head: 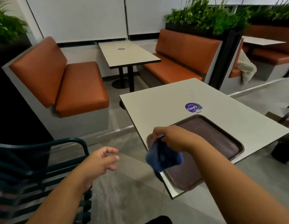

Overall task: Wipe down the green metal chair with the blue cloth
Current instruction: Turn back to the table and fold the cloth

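The wiping has not begun, judging by how things lie. The right hand pinches the blue cloth by its top edge, its grip closed on the fabric, so the cloth hangs bunched over the near corner of the surface, beside the brown tray. Its long axis runs roughly vertical, drooping toward six o'clock. The left hand is empty, fingers loosely spread, reaching toward three o'clock. The green metal chair sits at about eight o'clock from the cloth, apart from it; its slats seem to run left to right, though blur makes that uncertain. All its surfaces remain to be wiped.
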{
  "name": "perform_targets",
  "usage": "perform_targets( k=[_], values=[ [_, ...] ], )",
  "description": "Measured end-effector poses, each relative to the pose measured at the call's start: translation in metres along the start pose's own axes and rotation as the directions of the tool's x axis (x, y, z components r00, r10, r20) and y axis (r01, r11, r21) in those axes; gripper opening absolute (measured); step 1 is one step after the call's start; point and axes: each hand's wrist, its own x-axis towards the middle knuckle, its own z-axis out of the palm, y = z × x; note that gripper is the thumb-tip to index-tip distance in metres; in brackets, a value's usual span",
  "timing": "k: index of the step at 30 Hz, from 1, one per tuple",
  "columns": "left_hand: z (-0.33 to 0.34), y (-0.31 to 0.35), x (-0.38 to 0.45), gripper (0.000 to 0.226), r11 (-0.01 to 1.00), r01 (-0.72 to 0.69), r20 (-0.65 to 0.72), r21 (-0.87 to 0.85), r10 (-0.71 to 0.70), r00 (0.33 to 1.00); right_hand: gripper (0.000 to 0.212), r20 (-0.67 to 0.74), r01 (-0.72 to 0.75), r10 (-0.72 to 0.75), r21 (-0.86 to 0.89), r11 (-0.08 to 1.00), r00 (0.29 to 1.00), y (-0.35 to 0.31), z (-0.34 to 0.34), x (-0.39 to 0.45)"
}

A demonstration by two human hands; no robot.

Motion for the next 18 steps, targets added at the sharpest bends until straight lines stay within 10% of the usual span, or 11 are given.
perform_targets(
  k=[7,12,18],
  values=[
    [-0.033,-0.018,0.009,0.015,0.998,0.067,-0.112,-0.008,-0.068,0.991,0.022,-0.018,-0.148,0.147,-0.179,0.973,0.989,0.072,-0.007,0.037],
    [-0.045,-0.032,0.014,0.016,0.995,0.100,-0.163,-0.028,-0.103,0.981,0.034,-0.025,0.053,-0.086,-0.614,0.788,0.996,0.109,0.034,0.027],
    [-0.048,-0.039,0.020,0.016,0.993,0.105,-0.175,-0.059,-0.114,0.978,0.040,0.139,0.035,0.029,-0.433,0.900,0.990,0.132,0.103,0.002]
  ],
)
